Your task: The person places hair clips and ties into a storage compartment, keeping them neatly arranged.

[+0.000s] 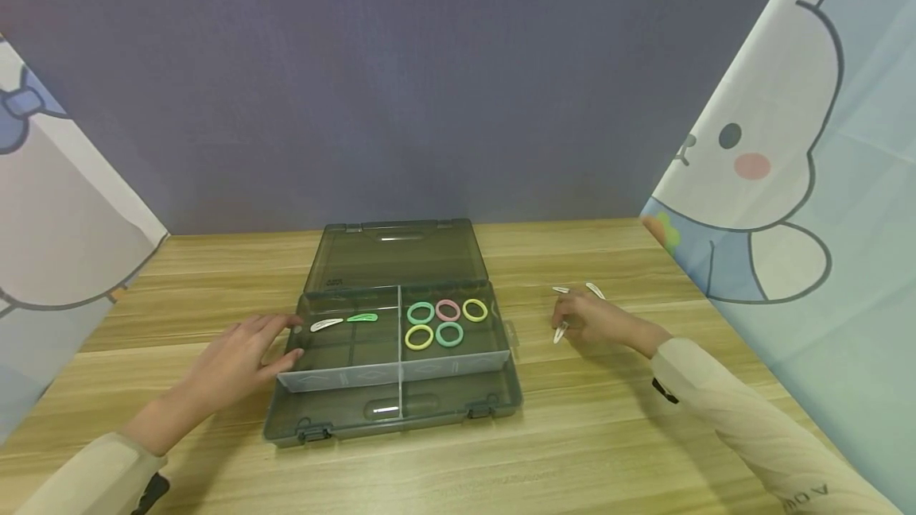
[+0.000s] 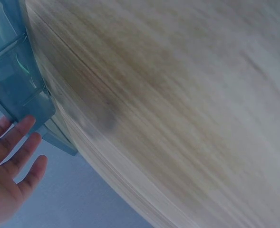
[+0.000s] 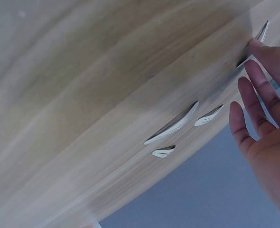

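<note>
My right hand is low over the wooden table, right of the box. Its thumb and index finger pinch a white hair clip at the fingertips, while the other fingers spread loosely. Further white hair clips lie beside it on the wood; in the head view two show beyond the hand. My left hand rests with relaxed fingers at the left wall of a grey see-through divided box. Inside its left compartment lie a white clip and a green hair clip.
The box's right compartment holds several hair ties in green, pink and yellow. A lid lies folded back behind the box. Behind the table stands a grey-blue panel, with cartoon-printed cloth at both sides.
</note>
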Demonstrator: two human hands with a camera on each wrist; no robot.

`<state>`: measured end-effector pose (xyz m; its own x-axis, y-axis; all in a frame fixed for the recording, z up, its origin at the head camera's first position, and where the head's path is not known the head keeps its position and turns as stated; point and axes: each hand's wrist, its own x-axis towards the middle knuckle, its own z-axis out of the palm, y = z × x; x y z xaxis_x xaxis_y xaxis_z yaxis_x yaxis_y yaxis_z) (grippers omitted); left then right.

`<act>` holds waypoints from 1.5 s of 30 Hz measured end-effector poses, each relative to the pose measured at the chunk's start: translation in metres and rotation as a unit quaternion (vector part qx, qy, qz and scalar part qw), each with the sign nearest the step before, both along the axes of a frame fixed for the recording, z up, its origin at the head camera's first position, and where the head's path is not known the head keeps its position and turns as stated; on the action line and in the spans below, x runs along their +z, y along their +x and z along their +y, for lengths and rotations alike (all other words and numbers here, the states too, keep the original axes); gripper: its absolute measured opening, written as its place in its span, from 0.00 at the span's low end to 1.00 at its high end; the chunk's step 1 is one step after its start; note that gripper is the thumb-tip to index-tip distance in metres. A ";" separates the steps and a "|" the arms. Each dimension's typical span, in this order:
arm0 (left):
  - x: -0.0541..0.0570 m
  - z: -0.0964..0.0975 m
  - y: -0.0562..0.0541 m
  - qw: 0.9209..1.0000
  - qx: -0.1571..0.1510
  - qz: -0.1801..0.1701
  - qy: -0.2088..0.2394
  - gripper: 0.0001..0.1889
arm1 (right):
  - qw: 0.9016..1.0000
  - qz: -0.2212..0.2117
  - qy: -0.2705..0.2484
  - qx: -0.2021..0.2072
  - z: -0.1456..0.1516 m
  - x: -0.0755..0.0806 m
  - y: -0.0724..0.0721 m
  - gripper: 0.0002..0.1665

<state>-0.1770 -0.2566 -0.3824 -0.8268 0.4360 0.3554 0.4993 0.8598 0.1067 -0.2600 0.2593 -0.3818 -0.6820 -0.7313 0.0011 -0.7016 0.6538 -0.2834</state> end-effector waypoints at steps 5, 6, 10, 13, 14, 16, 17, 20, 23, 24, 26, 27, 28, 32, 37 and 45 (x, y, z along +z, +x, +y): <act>0.001 0.000 0.001 1.000 0.004 -0.009 -0.001 0.21 | 1.000 -0.007 0.002 0.002 -0.001 0.002 -0.001 0.11; 0.002 0.000 0.001 1.000 0.004 -0.011 -0.001 0.22 | 1.000 -0.007 0.001 0.003 -0.001 0.002 -0.002 0.10; 0.003 0.000 0.001 1.000 0.007 -0.019 -0.001 0.22 | 1.000 -0.015 -0.008 0.005 -0.002 0.001 -0.002 0.09; 0.004 0.000 0.002 1.000 0.007 -0.020 -0.002 0.22 | 1.000 -0.024 -0.011 0.004 -0.002 0.001 -0.003 0.09; 0.004 0.000 0.002 1.000 0.007 -0.019 -0.002 0.22 | 1.000 -0.026 -0.011 0.003 -0.002 0.001 -0.003 0.09; 0.004 0.000 0.002 1.000 0.006 -0.017 -0.002 0.22 | 0.999 -0.032 -0.011 0.001 -0.002 0.002 -0.003 0.09; 0.003 0.000 0.002 1.000 0.005 -0.015 -0.001 0.22 | 0.999 -0.033 -0.013 0.001 -0.002 0.002 -0.003 0.08; 0.003 0.000 0.002 1.000 0.004 -0.011 -0.001 0.21 | 0.999 -0.033 -0.015 0.002 -0.002 0.002 -0.003 0.08; 0.002 0.000 0.001 1.000 0.001 -0.009 0.000 0.21 | 0.999 -0.032 -0.017 0.003 -0.002 0.002 -0.003 0.08; 0.002 0.000 0.001 1.000 0.001 -0.009 0.000 0.21 | 0.999 -0.031 -0.018 0.003 -0.002 0.002 -0.003 0.08; 0.002 0.000 0.001 1.000 0.001 -0.011 -0.001 0.21 | 0.999 -0.033 -0.020 0.001 -0.001 0.002 -0.003 0.07; 0.002 0.000 0.002 1.000 0.001 -0.013 -0.001 0.21 | 0.999 -0.035 -0.022 -0.001 -0.001 0.002 -0.004 0.07; 0.002 0.000 0.002 1.000 0.002 -0.014 -0.001 0.21 | 0.999 -0.037 -0.024 -0.004 -0.001 0.002 -0.004 0.07; 0.003 0.000 0.002 1.000 0.003 -0.016 -0.002 0.22 | 0.999 -0.028 -0.028 -0.012 -0.001 0.004 -0.006 0.08; 0.003 0.001 0.002 1.000 0.000 -0.008 -0.002 0.21 | 0.999 -0.008 -0.029 -0.020 -0.003 0.008 -0.009 0.10; 0.003 0.001 0.001 1.000 0.004 -0.019 -0.001 0.21 | 0.999 0.004 -0.029 -0.035 -0.008 0.013 -0.014 0.07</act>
